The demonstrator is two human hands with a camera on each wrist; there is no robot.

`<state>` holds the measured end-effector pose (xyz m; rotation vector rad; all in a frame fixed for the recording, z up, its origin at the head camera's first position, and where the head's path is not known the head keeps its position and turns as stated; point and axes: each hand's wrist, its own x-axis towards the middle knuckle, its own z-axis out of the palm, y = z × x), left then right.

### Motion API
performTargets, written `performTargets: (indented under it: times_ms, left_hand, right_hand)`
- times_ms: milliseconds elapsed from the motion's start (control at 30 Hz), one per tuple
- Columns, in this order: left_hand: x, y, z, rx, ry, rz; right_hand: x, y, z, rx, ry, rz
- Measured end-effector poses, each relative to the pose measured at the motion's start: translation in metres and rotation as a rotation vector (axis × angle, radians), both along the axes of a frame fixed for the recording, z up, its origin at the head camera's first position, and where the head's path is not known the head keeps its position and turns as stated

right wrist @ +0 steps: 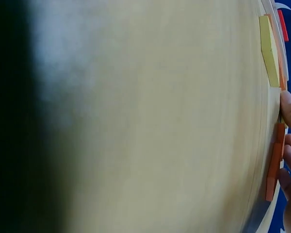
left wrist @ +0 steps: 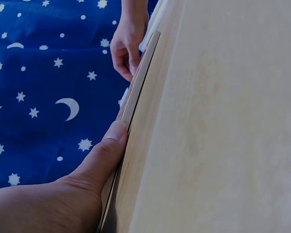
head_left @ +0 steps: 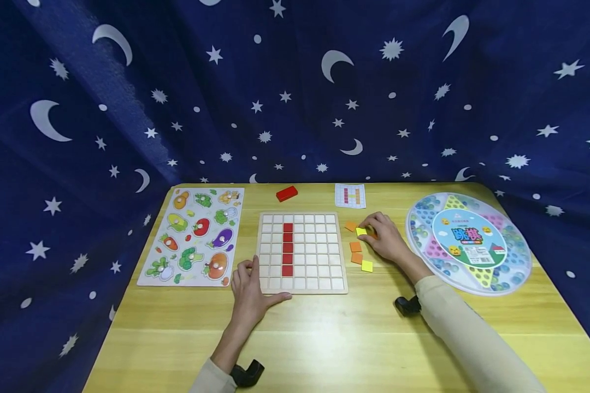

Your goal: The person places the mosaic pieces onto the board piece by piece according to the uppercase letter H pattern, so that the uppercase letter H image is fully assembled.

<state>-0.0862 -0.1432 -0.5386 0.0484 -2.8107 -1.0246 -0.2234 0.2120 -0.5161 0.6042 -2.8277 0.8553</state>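
Note:
In the head view, my left hand point(head_left: 249, 297) rests at the near left corner of a wooden grid board point(head_left: 319, 267). Its thumb point(left wrist: 99, 158) lies along the near edge and its index finger touches the left edge. A column of red square tiles point(head_left: 287, 248) fills part of one grid line. Right of the board, my right hand point(head_left: 385, 239) pinches a yellow tile point(head_left: 361, 231) between thumb and fingertips. Several orange tiles point(head_left: 355, 247) lie around it, one partly hidden under the hand. Another yellow tile point(head_left: 367, 266) lies nearer to me.
A small pattern card point(head_left: 350, 196) lies behind the board, with a red block point(head_left: 287, 193) to its left. A vegetable puzzle board point(head_left: 190, 237) is at left; a round Chinese checkers set point(head_left: 469, 244) is at right. A starry curtain point(head_left: 300, 87) hangs behind the table.

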Motion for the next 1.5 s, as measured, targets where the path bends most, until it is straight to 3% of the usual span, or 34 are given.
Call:
performTargets:
  times_ms: [333,1500]
  left_hand:
    - [-0.0009,-0.0008,-0.002,0.017,0.033,-0.018]
    - [-0.0005,-0.0003,-0.0001,0.026,0.025,-0.009]
  right_hand:
    - [0.0023,-0.0007,0.0001,-0.061,0.086,-0.029]
    - [0.0041,-0.0026,0.0019,-0.053,0.043,-0.066]
